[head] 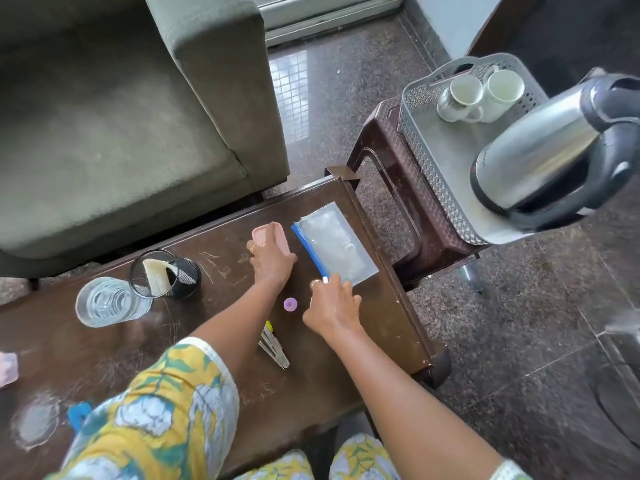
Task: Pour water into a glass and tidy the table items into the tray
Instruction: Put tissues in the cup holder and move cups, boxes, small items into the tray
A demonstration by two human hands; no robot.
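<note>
Brown table (104, 358): left hand (272, 263) grips pink case (268, 233), right hand (330, 308) pinches zip pouch (337, 247). Water glass (107, 301) beside mesh holder (180, 275). Tray (436, 150) holds two cups (464, 93), kettle (540, 154).

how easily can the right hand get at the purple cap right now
Probably yes: the purple cap lies just beside the right hand with nothing between them. That hand pinches the slider of the zip pouch, so it would need to let go first.

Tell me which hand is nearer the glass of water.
Left. The left hand holds the pink case, right of the glass of water; the right hand is farther right, pinching the zip bag.
</note>
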